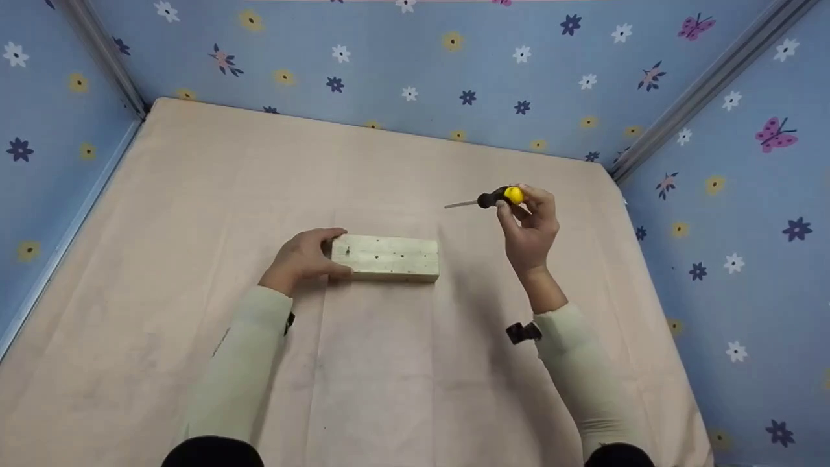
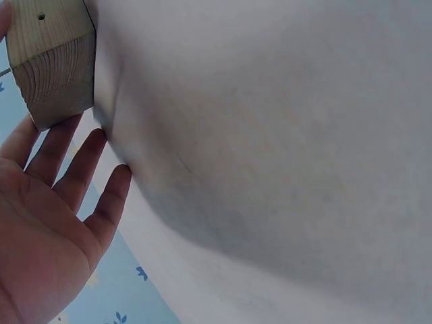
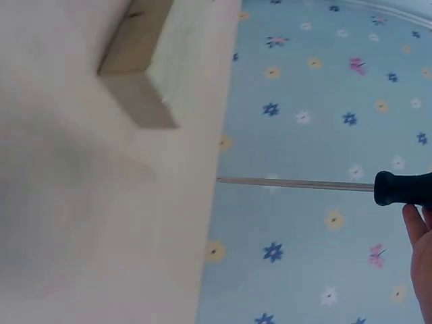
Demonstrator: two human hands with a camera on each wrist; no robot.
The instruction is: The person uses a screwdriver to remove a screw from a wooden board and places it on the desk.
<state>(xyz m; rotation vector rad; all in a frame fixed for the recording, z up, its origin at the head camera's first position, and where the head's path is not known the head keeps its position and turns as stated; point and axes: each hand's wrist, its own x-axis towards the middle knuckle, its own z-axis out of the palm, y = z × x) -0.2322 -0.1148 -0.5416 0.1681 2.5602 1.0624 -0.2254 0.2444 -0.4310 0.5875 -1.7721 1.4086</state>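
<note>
A pale wooden block [image 1: 394,259] with several small dark holes in its top lies lengthwise on the cloth. My left hand [image 1: 305,257] holds its left end, thumb along the near side and fingers at the far side. In the left wrist view, fingertips touch the block's grained end [image 2: 57,74]. My right hand [image 1: 532,237] grips a screwdriver [image 1: 494,196] by its black and yellow handle, raised to the right of the block. Its thin metal shaft [image 3: 297,183] points left, with the tip apart from the block.
A pale pink cloth [image 1: 376,376] covers the table. Blue flowered panels [image 1: 428,65] stand behind it and along both sides, joined by grey metal posts [image 1: 713,91] at the corners. A black wrist-camera mount [image 1: 522,333] sticks out at the right sleeve.
</note>
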